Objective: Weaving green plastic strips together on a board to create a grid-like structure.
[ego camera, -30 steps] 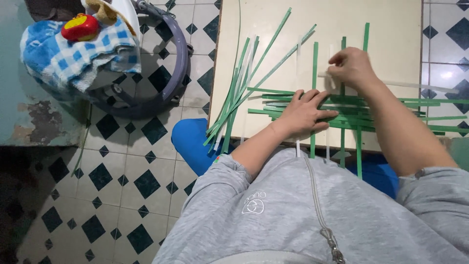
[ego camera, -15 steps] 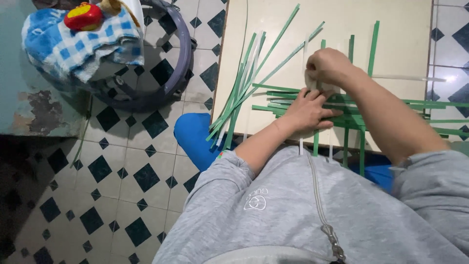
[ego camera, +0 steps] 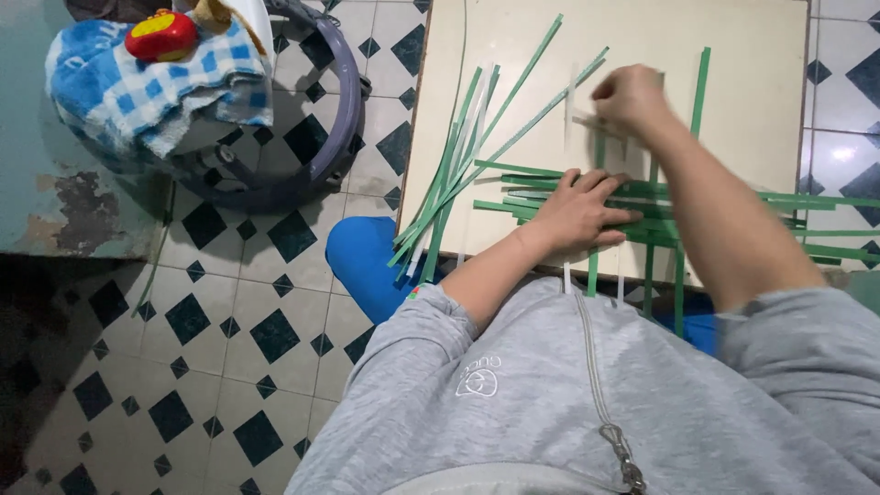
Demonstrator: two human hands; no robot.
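Left hand (ego camera: 577, 215) presses flat, fingers spread, on the crossed green strips (ego camera: 550, 197); right hand (ego camera: 628, 96), above it, pinches an upright strip (ego camera: 598, 151).

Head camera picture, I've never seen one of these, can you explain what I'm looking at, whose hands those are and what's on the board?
This is one view, from a camera worn on a person's head, looking down over their grey zip-up top at their own bare hands. There is no machine.

The left hand lies flat, pressing down a patch of crossed green strips, some running sideways and some up and down, on a pale board. The right hand is raised over the board, pinching a pale strip; it is blurred, so the grip is hard to read.

A loose bundle of green and white strips fans out at the board's left edge. On the tiled floor stands something round draped with a blue checked cloth.
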